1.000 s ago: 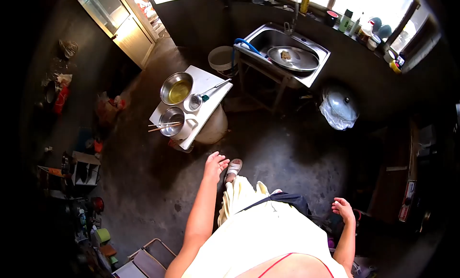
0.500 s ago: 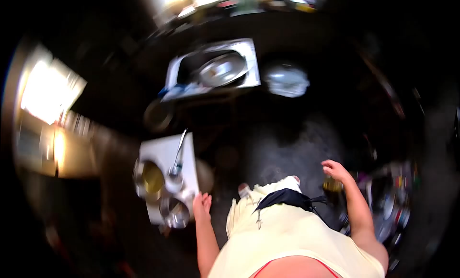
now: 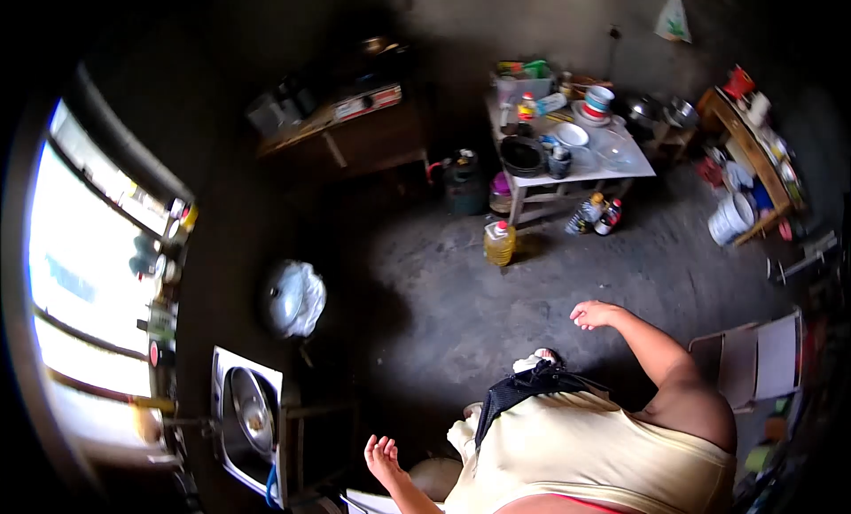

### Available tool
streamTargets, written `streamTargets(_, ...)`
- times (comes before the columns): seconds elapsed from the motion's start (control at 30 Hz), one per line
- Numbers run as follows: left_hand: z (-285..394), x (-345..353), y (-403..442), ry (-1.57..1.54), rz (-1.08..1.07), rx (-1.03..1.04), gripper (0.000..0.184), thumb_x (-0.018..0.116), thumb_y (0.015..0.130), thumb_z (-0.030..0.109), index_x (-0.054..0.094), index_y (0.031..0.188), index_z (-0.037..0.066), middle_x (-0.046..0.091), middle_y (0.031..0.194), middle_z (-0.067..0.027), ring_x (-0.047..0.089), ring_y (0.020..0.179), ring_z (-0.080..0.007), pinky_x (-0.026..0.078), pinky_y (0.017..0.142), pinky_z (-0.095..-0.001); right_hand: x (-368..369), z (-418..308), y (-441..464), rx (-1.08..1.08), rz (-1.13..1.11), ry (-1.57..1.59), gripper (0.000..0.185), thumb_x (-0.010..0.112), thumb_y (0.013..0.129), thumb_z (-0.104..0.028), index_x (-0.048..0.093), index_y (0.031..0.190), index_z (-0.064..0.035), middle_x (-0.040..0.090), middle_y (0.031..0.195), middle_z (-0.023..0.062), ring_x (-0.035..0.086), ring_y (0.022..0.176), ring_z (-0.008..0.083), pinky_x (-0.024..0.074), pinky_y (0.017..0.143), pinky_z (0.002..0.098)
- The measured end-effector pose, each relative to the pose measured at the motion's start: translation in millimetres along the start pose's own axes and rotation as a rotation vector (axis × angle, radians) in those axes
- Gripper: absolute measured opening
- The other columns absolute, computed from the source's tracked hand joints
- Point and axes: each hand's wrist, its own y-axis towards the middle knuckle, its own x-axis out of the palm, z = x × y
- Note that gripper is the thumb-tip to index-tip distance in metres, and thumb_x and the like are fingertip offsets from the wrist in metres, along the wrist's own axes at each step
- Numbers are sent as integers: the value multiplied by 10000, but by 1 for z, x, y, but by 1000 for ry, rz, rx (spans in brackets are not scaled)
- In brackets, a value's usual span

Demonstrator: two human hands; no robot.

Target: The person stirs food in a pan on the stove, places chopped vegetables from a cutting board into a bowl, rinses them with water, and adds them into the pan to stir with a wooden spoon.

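Observation:
My left hand [image 3: 383, 458] is raised at the bottom, between the sink and my body, its fingers loosely spread with nothing in them. Just below it shows the edge of a white tabletop [image 3: 368, 501]. Out over the dark floor hangs my right hand [image 3: 590, 315], fingers slightly bent and apart from any object; no held thing shows. The steel sink [image 3: 222, 425] lies left of my left hand, with a round metal lid or pan [image 3: 252, 409] in it. Beyond my right hand, a bottle of yellow oil [image 3: 499, 245] stands on the floor.
A white table [image 3: 620, 167] bears bowls, bottles and a black pan [image 3: 522, 156]. A gas cylinder [image 3: 464, 184] stands beside it. On the right are a wooden shelf [image 3: 753, 164], a white bucket [image 3: 731, 217] and a folding chair [image 3: 771, 354]. A covered round vessel [image 3: 297, 299] is near the sink.
My view has swung to the right. The sink has shifted to the lower left, and the side table with pots has nearly left the picture. Both hands still hang without visible objects.

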Motion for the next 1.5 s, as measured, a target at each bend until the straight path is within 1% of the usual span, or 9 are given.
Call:
streamTargets(0.2, -33, 113, -14, 150, -219, -116, 199, 436, 912, 88, 550, 1073, 60, 634, 846, -78, 627, 701, -167, 521, 617, -254, -23, 76, -41, 18, 36, 182, 364, 542, 861, -190, 530, 1196, -49, 612, 1051, 86, 595, 901, 154, 501, 754, 301)
streamTargets(0.4, -76, 237, -51, 345, -431, -160, 248, 524, 874, 174, 543, 1114, 116, 584, 983, -63, 601, 820, -194, 474, 708, -285, -53, 201, -71, 145, 267, 330, 333, 590, 825, -220, 583, 1133, -91, 640, 927, 65, 607, 743, 157, 509, 660, 316)
streamTargets(0.53, -118, 298, -30, 381, -537, -201, 228, 496, 877, 142, 562, 1091, 102, 579, 985, -86, 616, 779, -224, 494, 615, -280, -59, 259, -89, 158, 378, 344, 314, 578, 839, -209, 587, 1127, -87, 634, 920, 62, 602, 752, 158, 501, 663, 307)
streamTargets(0.67, -123, 350, -66, 455, -641, -141, 241, 515, 884, 159, 548, 1107, 75, 575, 1005, -103, 622, 745, -233, 500, 598, -271, -49, 299, -112, 149, 371, 631, 291, 533, 882, -195, 571, 1146, -79, 615, 963, 62, 578, 826, 148, 497, 700, 317)
streamTargets(0.8, -133, 382, -79, 489, -782, -215, 223, 496, 893, 118, 540, 1099, 45, 605, 912, -115, 626, 742, -212, 492, 581, -250, -41, 304, -139, 111, 406, 766, 334, 563, 883, -208, 537, 1184, -66, 611, 1005, 73, 598, 855, 174, 514, 745, 334)
streamTargets(0.87, -137, 399, -87, 554, -849, -206, 232, 481, 888, 91, 537, 1103, 26, 634, 855, -129, 634, 715, -204, 498, 598, -252, -18, 328, -146, 121, 457, 1100, 331, 589, 873, -210, 540, 1151, -39, 600, 967, 89, 588, 816, 174, 501, 698, 338)
streamTargets(1.13, -148, 473, -85, 761, -1059, -183, 252, 536, 874, 96, 592, 1109, 26, 620, 702, -45, 638, 686, -141, 465, 584, -214, 43, 347, -165, 371, 510, 1216, 314, 632, 844, -194, 549, 1114, -56, 615, 917, 94, 623, 815, 210, 541, 689, 371)
streamTargets(1.37, -146, 527, -61, 836, -1154, -98, 232, 582, 830, 38, 615, 1059, 16, 590, 660, -29, 620, 633, -108, 409, 498, -203, 22, 318, -142, 413, 502, 1280, 310, 632, 836, -184, 550, 1108, -61, 615, 921, 88, 619, 807, 200, 537, 684, 364)
streamTargets(1.5, -158, 551, -37, 858, -1213, -121, 248, 551, 810, 13, 617, 1049, 12, 574, 643, -29, 590, 584, -98, 397, 480, -201, 3, 301, -132, 403, 620, 1248, 301, 615, 845, -173, 548, 1117, -62, 617, 914, 95, 619, 803, 199, 533, 685, 355)
